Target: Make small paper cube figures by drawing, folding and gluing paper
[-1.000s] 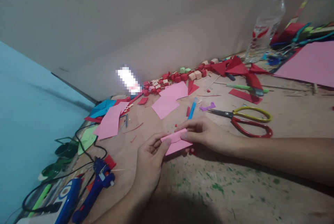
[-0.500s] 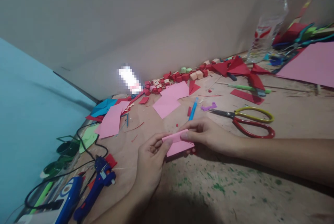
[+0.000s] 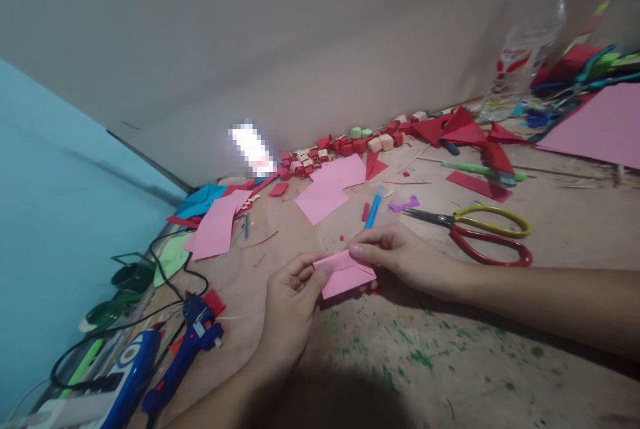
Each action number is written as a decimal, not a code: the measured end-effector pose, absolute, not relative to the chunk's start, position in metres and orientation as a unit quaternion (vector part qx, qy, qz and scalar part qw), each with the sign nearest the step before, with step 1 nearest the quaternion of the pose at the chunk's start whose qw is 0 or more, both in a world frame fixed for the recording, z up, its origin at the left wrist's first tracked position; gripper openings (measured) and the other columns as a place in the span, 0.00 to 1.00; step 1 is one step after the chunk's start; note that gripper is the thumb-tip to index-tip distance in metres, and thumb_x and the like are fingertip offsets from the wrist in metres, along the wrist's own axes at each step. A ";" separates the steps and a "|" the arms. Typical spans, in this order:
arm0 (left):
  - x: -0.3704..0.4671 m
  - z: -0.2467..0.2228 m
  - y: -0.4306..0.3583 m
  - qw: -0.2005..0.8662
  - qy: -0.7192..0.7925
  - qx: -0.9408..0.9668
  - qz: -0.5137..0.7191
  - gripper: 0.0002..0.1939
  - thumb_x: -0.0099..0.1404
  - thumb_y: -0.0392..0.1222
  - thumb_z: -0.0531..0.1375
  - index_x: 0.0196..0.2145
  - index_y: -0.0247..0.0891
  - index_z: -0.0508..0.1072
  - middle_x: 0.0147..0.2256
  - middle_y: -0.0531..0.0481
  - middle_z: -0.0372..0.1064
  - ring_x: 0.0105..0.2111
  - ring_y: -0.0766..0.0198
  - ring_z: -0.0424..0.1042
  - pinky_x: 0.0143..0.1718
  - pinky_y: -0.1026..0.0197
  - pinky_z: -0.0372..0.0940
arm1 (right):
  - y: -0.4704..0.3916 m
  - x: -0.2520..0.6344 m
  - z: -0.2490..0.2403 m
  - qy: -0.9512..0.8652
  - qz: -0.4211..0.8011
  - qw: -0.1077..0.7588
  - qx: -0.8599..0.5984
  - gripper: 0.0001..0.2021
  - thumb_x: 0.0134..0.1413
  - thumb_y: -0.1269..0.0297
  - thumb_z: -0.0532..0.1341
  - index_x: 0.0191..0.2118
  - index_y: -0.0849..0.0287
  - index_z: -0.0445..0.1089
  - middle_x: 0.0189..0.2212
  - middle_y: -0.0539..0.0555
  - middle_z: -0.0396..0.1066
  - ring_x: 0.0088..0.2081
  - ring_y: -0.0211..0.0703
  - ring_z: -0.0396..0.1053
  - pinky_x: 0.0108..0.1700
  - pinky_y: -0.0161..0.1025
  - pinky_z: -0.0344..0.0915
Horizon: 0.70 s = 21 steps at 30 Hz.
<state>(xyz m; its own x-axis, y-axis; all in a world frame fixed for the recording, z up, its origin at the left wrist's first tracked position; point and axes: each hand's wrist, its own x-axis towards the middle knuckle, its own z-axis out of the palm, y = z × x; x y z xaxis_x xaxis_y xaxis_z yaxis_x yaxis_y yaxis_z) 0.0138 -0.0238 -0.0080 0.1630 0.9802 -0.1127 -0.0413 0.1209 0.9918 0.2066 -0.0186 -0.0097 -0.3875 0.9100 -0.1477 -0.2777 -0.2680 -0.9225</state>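
Left hand (image 3: 295, 296) and right hand (image 3: 395, 259) both pinching folded pink paper (image 3: 347, 274) between thumb and fingers, paper sitting just above tabletop (image 3: 480, 376); blue pen (image 3: 374, 207) lying just beyond right hand, scissors (image 3: 453, 219) resting nearby, blades nearly closed, glue gun (image 3: 187, 349) lying left of left hand

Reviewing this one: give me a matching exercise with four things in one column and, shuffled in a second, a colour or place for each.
1. scissors
2. glue gun
3. bottle
4. folded paper

A. clear, with a white cap
B. between the left hand and right hand
C. one yellow handle, one red
D. dark blue body

Pairs: 1-C, 2-D, 3-A, 4-B
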 end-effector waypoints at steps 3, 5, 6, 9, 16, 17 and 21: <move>0.015 -0.006 -0.024 0.579 0.470 0.493 0.448 0.15 0.58 0.46 0.71 0.38 0.32 0.80 0.30 0.47 0.81 0.29 0.62 0.79 0.33 0.65 0.73 | -0.019 0.208 -0.005 -0.438 0.715 0.409 -0.361 0.14 0.52 0.54 0.70 0.32 0.63 0.74 0.22 0.49 0.70 0.23 0.36 0.67 0.29 0.35 0.63; 0.016 -0.005 -0.023 0.584 0.469 0.483 0.453 0.16 0.57 0.47 0.71 0.37 0.31 0.80 0.28 0.47 0.80 0.26 0.62 0.78 0.29 0.66 0.72 | -0.018 0.209 -0.001 -0.438 0.714 0.408 -0.363 0.13 0.53 0.56 0.69 0.31 0.63 0.74 0.22 0.50 0.71 0.23 0.36 0.68 0.29 0.35 0.64; 0.016 -0.004 -0.023 0.590 0.470 0.474 0.455 0.17 0.57 0.47 0.71 0.37 0.31 0.80 0.27 0.47 0.80 0.24 0.63 0.78 0.27 0.67 0.71 | -0.018 0.209 0.000 -0.437 0.712 0.410 -0.365 0.13 0.54 0.57 0.68 0.32 0.64 0.74 0.22 0.51 0.72 0.23 0.37 0.68 0.29 0.36 0.65; 0.016 -0.004 -0.021 0.616 0.471 0.444 0.449 0.19 0.57 0.50 0.70 0.39 0.31 0.80 0.26 0.46 0.79 0.20 0.62 0.76 0.21 0.66 0.69 | -0.016 0.210 0.000 -0.430 0.710 0.418 -0.369 0.11 0.56 0.60 0.65 0.35 0.65 0.76 0.24 0.55 0.75 0.25 0.42 0.73 0.29 0.39 0.68; 0.013 -0.006 -0.018 0.651 0.444 0.436 0.435 0.18 0.61 0.52 0.68 0.36 0.31 0.81 0.23 0.45 0.78 0.20 0.63 0.76 0.21 0.67 0.70 | -0.018 0.211 -0.003 -0.431 0.699 0.421 -0.386 0.14 0.54 0.61 0.70 0.44 0.62 0.77 0.30 0.55 0.78 0.28 0.42 0.74 0.32 0.39 0.69; 0.012 -0.006 -0.018 0.655 0.441 0.435 0.433 0.18 0.60 0.52 0.68 0.37 0.31 0.81 0.23 0.45 0.78 0.20 0.63 0.76 0.21 0.67 0.69 | -0.019 0.211 -0.002 -0.444 0.688 0.415 -0.397 0.13 0.54 0.60 0.70 0.42 0.63 0.78 0.28 0.55 0.77 0.27 0.41 0.73 0.32 0.38 0.68; 0.012 -0.005 -0.017 0.663 0.449 0.425 0.421 0.19 0.58 0.52 0.70 0.39 0.32 0.80 0.26 0.44 0.79 0.22 0.61 0.77 0.22 0.66 0.70 | -0.018 0.209 0.003 -0.475 0.656 0.401 -0.428 0.13 0.55 0.59 0.69 0.39 0.65 0.81 0.24 0.54 0.75 0.26 0.40 0.71 0.31 0.37 0.66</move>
